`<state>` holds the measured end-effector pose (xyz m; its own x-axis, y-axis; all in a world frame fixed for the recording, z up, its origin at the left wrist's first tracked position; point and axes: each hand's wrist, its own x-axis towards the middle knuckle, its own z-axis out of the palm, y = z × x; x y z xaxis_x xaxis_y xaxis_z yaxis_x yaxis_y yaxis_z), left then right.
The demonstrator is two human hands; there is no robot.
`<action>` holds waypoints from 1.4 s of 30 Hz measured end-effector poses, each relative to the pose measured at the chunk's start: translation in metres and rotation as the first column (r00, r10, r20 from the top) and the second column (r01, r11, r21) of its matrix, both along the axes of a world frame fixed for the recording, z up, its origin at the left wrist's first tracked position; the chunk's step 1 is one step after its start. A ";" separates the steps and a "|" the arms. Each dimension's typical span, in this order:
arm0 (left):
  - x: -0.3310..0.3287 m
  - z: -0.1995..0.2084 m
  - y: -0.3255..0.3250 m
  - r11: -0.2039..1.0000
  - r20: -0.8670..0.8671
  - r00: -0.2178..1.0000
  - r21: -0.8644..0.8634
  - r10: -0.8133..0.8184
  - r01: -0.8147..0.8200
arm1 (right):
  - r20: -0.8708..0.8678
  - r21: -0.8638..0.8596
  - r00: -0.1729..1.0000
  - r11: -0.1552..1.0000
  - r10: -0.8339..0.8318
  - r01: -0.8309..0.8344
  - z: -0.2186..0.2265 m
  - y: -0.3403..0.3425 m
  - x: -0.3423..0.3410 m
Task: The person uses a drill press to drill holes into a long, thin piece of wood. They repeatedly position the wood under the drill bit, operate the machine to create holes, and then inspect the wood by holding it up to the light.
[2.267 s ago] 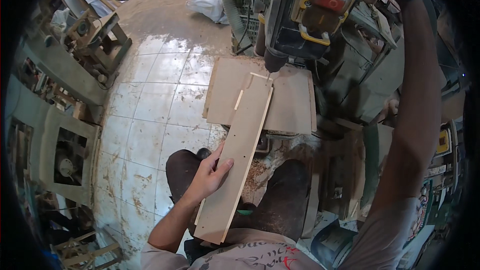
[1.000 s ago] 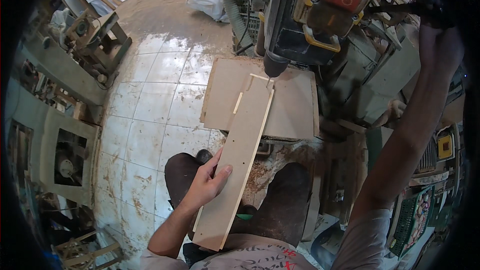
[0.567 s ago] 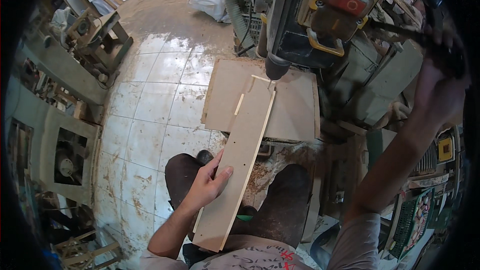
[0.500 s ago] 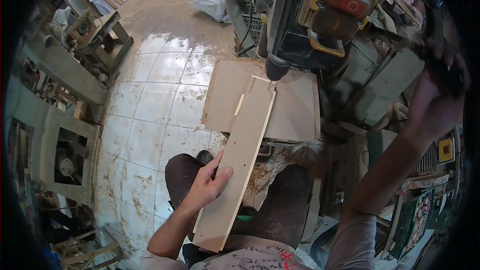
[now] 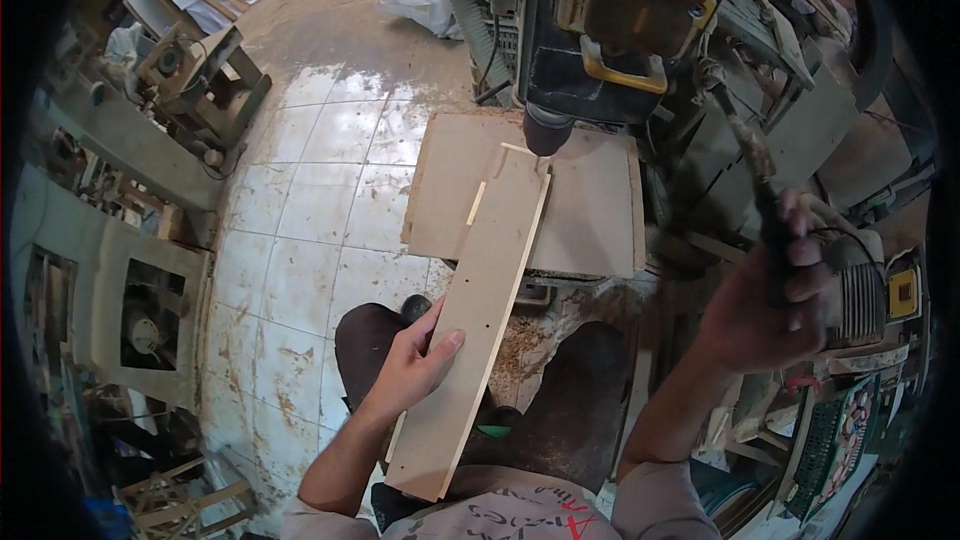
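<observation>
My left hand [image 5: 420, 355] grips the left edge of a long narrow wooden board [image 5: 490, 260], thumb on top. Small dark holes mark its face, and pale strips run along its edges. The board's near end lies by my lap; its far end rests on a flat wooden work table [image 5: 590, 215], under the chuck [image 5: 548, 130] of a drill press [image 5: 575, 85]. A thin bit shows faintly below the chuck; whether it is in the wood I cannot tell. At right, my right hand [image 5: 765, 310] is closed around the black grip of the press's feed lever [image 5: 757, 155].
A switch box [image 5: 645, 5] with a red cover and yellow latch sits on the drill press. A ribbed hose [image 5: 460, 20] hangs behind it. Wooden-framed machinery [image 5: 140, 310] stands left on the tiled floor [image 5: 290, 260]. Scrap panels [image 5: 770, 130] and a green basket [image 5: 835, 440] are at right.
My right hand has swung the feed lever down and toward me, from the upper right. The chuck looks closer to the board. My left hand and the board have barely moved.
</observation>
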<state>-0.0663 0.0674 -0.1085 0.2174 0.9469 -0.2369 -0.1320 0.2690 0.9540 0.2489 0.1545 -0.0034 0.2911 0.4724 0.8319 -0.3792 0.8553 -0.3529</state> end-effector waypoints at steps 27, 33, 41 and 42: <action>0.042 -0.022 -0.011 0.967 0.099 0.966 0.070 0.239 -0.247 | 0.784 -0.549 0.534 0.755 0.317 0.359 0.001 -0.053 -0.058; 0.087 -0.033 0.012 0.915 0.187 0.905 0.058 0.383 -0.399 | 0.037 -0.999 0.599 0.028 0.800 0.024 -0.091 -0.129 -0.046; 0.078 -0.021 0.024 0.878 -0.232 0.888 0.379 0.397 -0.294 | 0.444 -0.895 0.733 0.208 0.516 0.396 -0.094 -0.090 0.024; 0.071 -0.011 0.027 0.860 -0.229 0.875 0.400 0.427 -0.315 | 0.484 -0.875 0.729 0.258 0.485 0.409 -0.094 -0.080 0.029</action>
